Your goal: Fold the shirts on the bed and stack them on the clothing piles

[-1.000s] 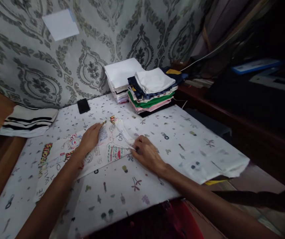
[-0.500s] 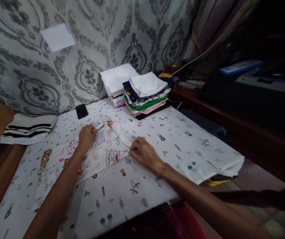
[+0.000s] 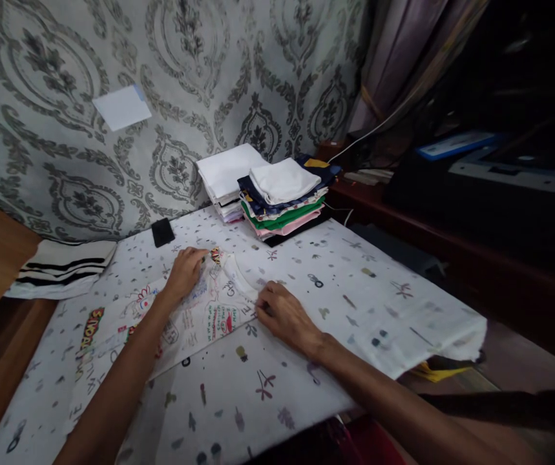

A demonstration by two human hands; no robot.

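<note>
A white T-shirt covered in coloured writing and drawings lies folded lengthwise across the patterned table cover, its neckline towards the right. On the shirt's far edge, near the neckline, rests my left hand, fingers stretched forward over the cloth. My right hand is closed with bent fingers at the shirt's near right corner, by the neckline, pinching the fabric. Its fingertips are partly hidden by the hand itself. My left forearm covers part of the shirt's lower half.
Two stacks of folded clothes stand at the back: one topped by white cloth, the other by a white folded piece. A black phone-like object lies near the wall. Striped cloth hangs at the left. A dark red ledge runs along the right.
My left hand has slid right along the shirt's far edge towards the neckline, its fingers straighter. My right hand stays at the corner. The whole view has shifted slightly downward in the picture.
</note>
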